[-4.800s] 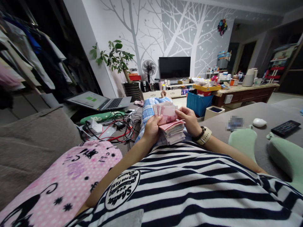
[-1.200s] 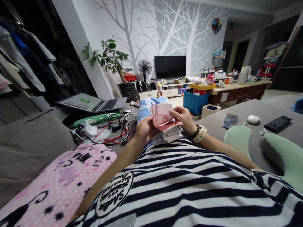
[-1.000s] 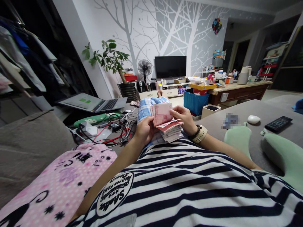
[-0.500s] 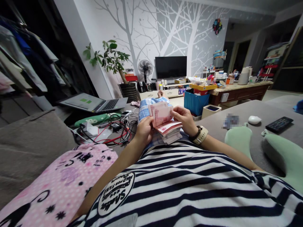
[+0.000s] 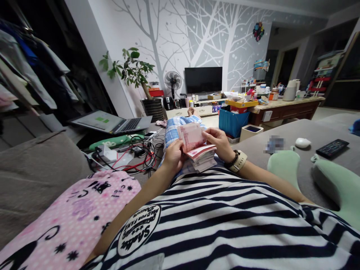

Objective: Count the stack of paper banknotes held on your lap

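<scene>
Head view: left hand [image 5: 173, 157] and right hand [image 5: 221, 141] grip banknotes [image 5: 197, 148], fingertips hidden.

Cable tangle [image 5: 135, 157] crowds the left; grey cushion [image 5: 284, 129] lies open rightward.

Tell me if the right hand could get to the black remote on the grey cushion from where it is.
Probably yes: the remote lies uncovered on the right hand's side, nothing between; but that hand now pinches the banknotes.

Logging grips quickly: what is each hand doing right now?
Left hand: closed on the banknote stack.
Right hand: pinching the raised banknotes.
</scene>
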{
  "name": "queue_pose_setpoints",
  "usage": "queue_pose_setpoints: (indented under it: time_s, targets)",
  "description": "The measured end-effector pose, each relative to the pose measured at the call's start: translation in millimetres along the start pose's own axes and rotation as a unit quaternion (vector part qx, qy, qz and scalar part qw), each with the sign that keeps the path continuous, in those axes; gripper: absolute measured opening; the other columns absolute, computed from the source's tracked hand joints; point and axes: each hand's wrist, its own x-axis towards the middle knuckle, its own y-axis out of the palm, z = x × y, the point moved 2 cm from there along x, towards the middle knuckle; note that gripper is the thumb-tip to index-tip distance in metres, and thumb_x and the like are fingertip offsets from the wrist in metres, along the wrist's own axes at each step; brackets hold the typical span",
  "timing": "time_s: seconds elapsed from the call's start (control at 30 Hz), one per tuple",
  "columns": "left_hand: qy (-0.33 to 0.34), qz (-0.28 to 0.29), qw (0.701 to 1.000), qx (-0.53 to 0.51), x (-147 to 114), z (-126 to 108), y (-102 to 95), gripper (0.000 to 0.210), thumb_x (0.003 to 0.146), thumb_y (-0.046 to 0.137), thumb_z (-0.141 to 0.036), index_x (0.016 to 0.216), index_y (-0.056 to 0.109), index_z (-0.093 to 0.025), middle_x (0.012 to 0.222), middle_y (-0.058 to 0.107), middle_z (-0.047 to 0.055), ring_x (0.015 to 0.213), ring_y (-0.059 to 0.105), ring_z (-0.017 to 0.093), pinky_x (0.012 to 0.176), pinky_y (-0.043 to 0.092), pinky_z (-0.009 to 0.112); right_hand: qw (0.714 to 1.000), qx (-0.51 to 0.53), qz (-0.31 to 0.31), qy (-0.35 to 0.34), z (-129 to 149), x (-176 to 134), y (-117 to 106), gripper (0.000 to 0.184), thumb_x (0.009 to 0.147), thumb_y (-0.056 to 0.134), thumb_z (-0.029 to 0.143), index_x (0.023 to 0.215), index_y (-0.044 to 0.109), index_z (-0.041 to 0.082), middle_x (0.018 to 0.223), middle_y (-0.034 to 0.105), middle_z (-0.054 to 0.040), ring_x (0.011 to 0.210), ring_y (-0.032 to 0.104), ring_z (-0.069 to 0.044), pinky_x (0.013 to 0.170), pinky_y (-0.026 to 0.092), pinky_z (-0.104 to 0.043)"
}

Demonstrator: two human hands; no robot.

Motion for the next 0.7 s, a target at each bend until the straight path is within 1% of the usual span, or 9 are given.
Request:
queue_pose_setpoints:
  time_s: [0.1,0.23,0.33,0.4,0.53,0.63,0.7]
  targets:
    - [0.003,0.001,1.0,0.004,-2.1,-0.3,2.8,0.019,0.093,0.093,-0.029,0.109,0.084,-0.026,0.105,0.094,0.008,0.123,0.093,0.042,0.116,0.078,0.058,1.0,0.005,-0.004,0.011,-1.8,0.8,0.4,0.077,0.076,0.101,0.098,0.08,0.069,0.028,0.071,0.057,0.0023,0.071,0.049,-0.018,0.067,0.042,-0.035]
    - [0.015,0.009,1.0,0.006,-4.8,-2.4,8.4,0.018,0.089,0.092,-0.03,0.105,0.085,-0.028,0.108,0.095,0.009,0.127,0.094,0.043,0.114,0.078,0.059,1.0,0.009,-0.006,0.018,-3.0,1.5,-0.3,0.078,0.073,0.103,0.098,0.081,0.069,0.028,0.071,0.057,0.0029,0.07,0.05,-0.018,0.066,0.043,-0.035]
    - [0.026,0.02,0.999,0.008,-5.8,-3.5,11.8,0.017,0.091,0.091,-0.032,0.107,0.087,-0.029,0.112,0.096,0.01,0.132,0.093,0.044,0.114,0.079,0.058,1.0,0.013,-0.006,0.015,-3.1,1.7,-0.8,0.08,0.073,0.105,0.098,0.082,0.07,0.028,0.07,0.057,0.0038,0.069,0.05,-0.017,0.066,0.044,-0.035]
    - [0.029,0.023,0.999,0.011,-5.7,-3.4,12.7,0.015,0.093,0.089,-0.033,0.107,0.088,-0.03,0.112,0.096,0.01,0.132,0.093,0.044,0.113,0.079,0.058,1.0,0.018,-0.006,0.014,-3.2,1.7,-0.9,0.08,0.073,0.106,0.098,0.083,0.07,0.028,0.069,0.056,0.0044,0.068,0.049,-0.017,0.066,0.044,-0.035]
    - [0.031,0.006,0.999,0.018,-3.9,-1.6,10.2,0.011,0.094,0.089,-0.031,0.105,0.087,-0.031,0.108,0.095,0.008,0.128,0.093,0.041,0.114,0.079,0.057,1.0,0.018,-0.005,0.023,-4.4,1.8,-0.9,0.079,0.072,0.106,0.098,0.083,0.069,0.028,0.072,0.057,0.0037,0.071,0.049,-0.017,0.066,0.042,-0.034]
    - [0.031,-0.002,0.999,0.016,-2.3,-0.2,6.8,0.015,0.092,0.093,-0.032,0.105,0.085,-0.03,0.11,0.094,0.008,0.128,0.093,0.042,0.114,0.079,0.059,1.0,0.016,-0.005,0.023,-5.6,2.2,-1.1,0.079,0.072,0.106,0.097,0.083,0.07,0.027,0.074,0.059,0.0025,0.073,0.049,-0.017,0.065,0.041,-0.033]
    - [0.032,-0.002,0.999,0.009,-1.6,0.1,4.7,0.02,0.091,0.095,-0.034,0.106,0.084,-0.029,0.109,0.094,0.008,0.129,0.093,0.043,0.115,0.078,0.06,1.0,0.012,-0.01,0.021,-6.4,2.5,-1.7,0.08,0.073,0.105,0.099,0.081,0.069,0.027,0.073,0.057,0.0024,0.073,0.048,-0.018,0.065,0.04,-0.033]
